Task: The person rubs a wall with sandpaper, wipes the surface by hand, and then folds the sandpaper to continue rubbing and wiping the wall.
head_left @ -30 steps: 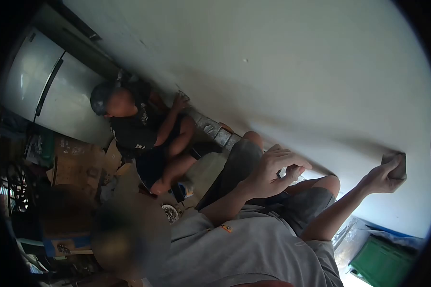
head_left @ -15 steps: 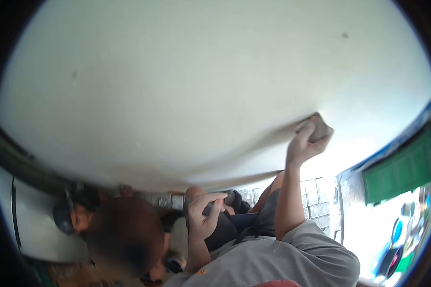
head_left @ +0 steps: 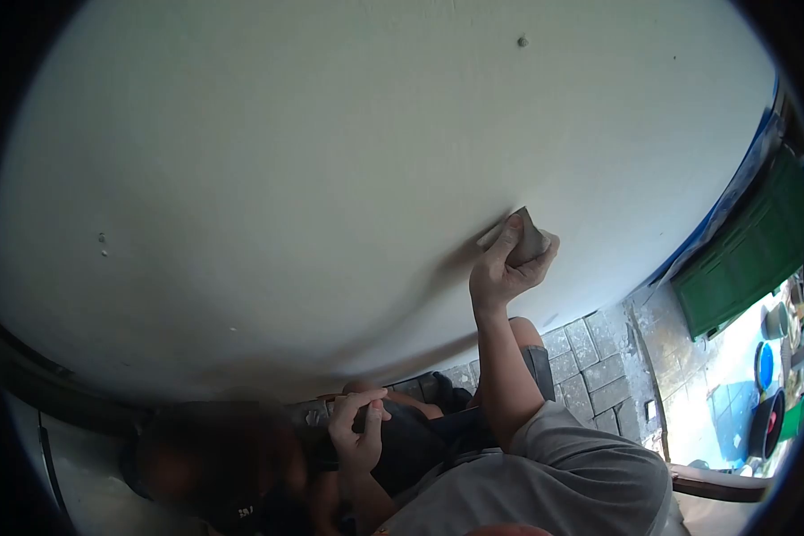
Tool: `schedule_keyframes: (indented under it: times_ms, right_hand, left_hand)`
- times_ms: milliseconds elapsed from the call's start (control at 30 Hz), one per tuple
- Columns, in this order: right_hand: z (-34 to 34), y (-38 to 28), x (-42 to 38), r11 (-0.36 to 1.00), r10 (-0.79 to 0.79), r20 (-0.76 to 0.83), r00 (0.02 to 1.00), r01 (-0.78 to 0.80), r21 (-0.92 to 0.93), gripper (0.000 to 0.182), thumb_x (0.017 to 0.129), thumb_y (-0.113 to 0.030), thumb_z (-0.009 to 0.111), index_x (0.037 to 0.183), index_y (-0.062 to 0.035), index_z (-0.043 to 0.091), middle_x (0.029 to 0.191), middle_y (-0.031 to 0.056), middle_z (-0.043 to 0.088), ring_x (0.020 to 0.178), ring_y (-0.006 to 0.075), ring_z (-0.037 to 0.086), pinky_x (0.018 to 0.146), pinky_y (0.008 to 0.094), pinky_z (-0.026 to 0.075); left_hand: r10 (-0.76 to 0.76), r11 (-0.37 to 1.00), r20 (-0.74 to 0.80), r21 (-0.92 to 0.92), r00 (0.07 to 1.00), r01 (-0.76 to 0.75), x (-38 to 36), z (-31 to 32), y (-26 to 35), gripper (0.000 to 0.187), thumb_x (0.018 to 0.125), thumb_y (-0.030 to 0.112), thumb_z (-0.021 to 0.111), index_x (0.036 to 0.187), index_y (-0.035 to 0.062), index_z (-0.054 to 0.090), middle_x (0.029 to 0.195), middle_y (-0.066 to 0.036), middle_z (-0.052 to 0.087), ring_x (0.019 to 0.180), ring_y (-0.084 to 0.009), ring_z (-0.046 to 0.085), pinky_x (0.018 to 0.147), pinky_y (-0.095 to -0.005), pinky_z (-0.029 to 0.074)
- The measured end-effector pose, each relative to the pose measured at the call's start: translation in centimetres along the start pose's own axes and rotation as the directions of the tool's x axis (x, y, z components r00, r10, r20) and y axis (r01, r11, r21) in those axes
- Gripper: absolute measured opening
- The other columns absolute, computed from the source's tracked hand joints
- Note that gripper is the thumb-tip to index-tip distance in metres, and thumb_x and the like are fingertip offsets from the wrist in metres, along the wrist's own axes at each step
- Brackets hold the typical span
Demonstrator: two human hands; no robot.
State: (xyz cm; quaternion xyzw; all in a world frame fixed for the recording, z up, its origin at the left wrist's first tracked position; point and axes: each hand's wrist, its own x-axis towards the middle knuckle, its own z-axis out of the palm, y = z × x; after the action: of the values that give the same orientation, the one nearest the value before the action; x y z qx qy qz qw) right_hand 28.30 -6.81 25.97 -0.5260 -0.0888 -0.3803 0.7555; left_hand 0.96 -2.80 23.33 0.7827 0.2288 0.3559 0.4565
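My right hand [head_left: 509,263] is raised to the pale wall [head_left: 330,161], with its fingers and thumb closed on a folded grey piece of sandpaper [head_left: 531,241]. The sheet's edge meets the wall or lies very close to it, and a shadow falls to its left. Low in the view, my left hand [head_left: 357,429] rests near my dark shorts [head_left: 411,442]. Its fingers are loosely bent, with the thumb apart from them, and I see nothing held there.
Another person [head_left: 214,456] is close on my left, partly blurred. Grey paving blocks [head_left: 590,362] run along the wall's foot. A green panel [head_left: 746,250] stands at right, with basins [head_left: 766,420] and other items beyond. Small marks [head_left: 523,42] dot the wall.
The view has swung to the right, showing more paving. Against the wall mark, my right hand and the sandpaper have shifted rightward and slightly down. My left hand keeps its pose.
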Motion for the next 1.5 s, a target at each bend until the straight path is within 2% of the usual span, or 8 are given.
schedule_keyframes:
  times_ms: [100, 233, 300, 467, 567, 1200, 1367, 1500]
  right_hand:
    - [0.1, 0.4, 0.7, 0.941, 0.177, -0.053, 0.983, -0.154, 0.301, 0.012, 0.092, -0.007, 0.06, 0.093, -0.0031, 0.049, 0.074, 0.0064, 0.056, 0.074, 0.015, 0.048, 0.071, 0.0266, 0.039]
    - [-1.2, 0.8, -1.0, 0.844, -0.364, 0.172, 0.915, 0.402, -0.356, 0.009, 0.089, -0.001, 0.06, 0.091, -0.0036, 0.051, 0.076, 0.0068, 0.058, 0.076, 0.0143, 0.047, 0.068, 0.0238, 0.039]
    - [-1.2, 1.9, -0.8, 0.948, 0.177, 0.008, 0.984, -0.173, 0.267, 0.008, 0.087, -0.002, 0.063, 0.086, -0.0045, 0.056, 0.08, 0.0064, 0.058, 0.086, 0.0192, 0.041, 0.073, 0.029, 0.037]
    - [-1.7, 1.3, -0.4, 0.963, -0.163, 0.077, 0.984, 0.175, -0.204, 0.009, 0.09, -0.008, 0.061, 0.085, -0.0044, 0.054, 0.076, 0.005, 0.054, 0.084, 0.0196, 0.042, 0.075, 0.0302, 0.036]
    - [-1.6, 0.9, 0.3, 0.981, 0.19, -0.031, 0.981, -0.189, 0.037, 0.01, 0.089, -0.008, 0.062, 0.084, -0.0044, 0.054, 0.079, 0.0055, 0.053, 0.085, 0.0211, 0.041, 0.078, 0.032, 0.034]
    - [-3.5, -2.3, -1.9, 0.961, 0.232, 0.116, 0.966, -0.246, 0.124, 0.02, 0.094, -0.018, 0.06, 0.088, -0.0043, 0.047, 0.077, 0.0006, 0.05, 0.065, 0.0054, 0.048, 0.058, 0.0197, 0.04]
    - [-8.0, -1.7, -1.7, 0.948, 0.215, 0.044, 0.976, -0.219, 0.232, 0.018, 0.095, -0.018, 0.06, 0.094, -0.0075, 0.045, 0.078, -0.0033, 0.05, 0.066, 0.002, 0.044, 0.058, 0.016, 0.036]
    - [-9.5, -1.7, -0.9, 0.923, 0.172, 0.014, 0.985, -0.166, 0.348, 0.017, 0.094, -0.012, 0.061, 0.098, -0.0082, 0.046, 0.084, -0.0022, 0.052, 0.071, 0.0022, 0.047, 0.063, 0.0165, 0.039]
  left_hand:
    - [0.071, 0.995, 0.061, 0.065, 0.996, -0.075, 0.0, -0.1, 0.4, 0.012, 0.088, 0.005, 0.059, 0.097, 0.0026, 0.068, 0.069, -0.004, 0.064, 0.067, -0.0144, 0.056, 0.072, -0.0291, 0.041]
    - [0.019, 1.0, 0.061, 0.009, 0.998, -0.02, 0.0, 0.5, 0.2, 0.013, 0.087, 0.004, 0.06, 0.097, 0.0031, 0.068, 0.067, -0.004, 0.064, 0.071, -0.0149, 0.054, 0.074, -0.03, 0.041]
    - [0.029, 0.998, 0.079, 0.047, 0.996, -0.033, 0.5, 0.6, 0.2, 0.013, 0.087, 0.004, 0.06, 0.097, 0.0031, 0.069, 0.067, -0.004, 0.065, 0.071, -0.0148, 0.053, 0.073, -0.0298, 0.041]
    - [0.035, 0.999, 0.136, 0.022, 0.99, -0.038, 0.5, 0.8, 0.6, 0.013, 0.086, 0.005, 0.061, 0.097, 0.0028, 0.069, 0.068, -0.004, 0.066, 0.074, -0.0151, 0.054, 0.075, -0.0298, 0.041]
    - [0.046, 0.998, 0.139, 0.036, 0.989, -0.051, 0.6, 1.0, 0.4, 0.013, 0.086, 0.005, 0.061, 0.096, 0.0027, 0.069, 0.068, -0.003, 0.066, 0.075, -0.0155, 0.055, 0.075, -0.0297, 0.041]
    - [0.041, 0.998, 0.165, 0.029, 0.986, -0.047, 0.6, 1.4, 0.6, 0.014, 0.084, 0.006, 0.063, 0.096, 0.0017, 0.069, 0.067, -0.004, 0.065, 0.074, -0.0164, 0.057, 0.074, -0.0299, 0.041]
    - [0.385, 0.784, 0.204, 0.442, 0.9, -0.436, 4.2, 4.8, 3.4, 0.027, 0.083, 0.012, 0.065, 0.109, 0.0015, 0.065, 0.104, -0.013, 0.061, 0.102, -0.026, 0.058, 0.092, -0.0397, 0.04]
    - [0.629, 0.596, 0.134, 0.55, 0.766, -0.585, 9.8, 10.1, 7.9, 0.067, 0.084, 0.027, 0.065, 0.139, -0.002, 0.04, 0.147, -0.022, 0.033, 0.139, -0.0397, 0.025, 0.109, -0.056, 0.018]
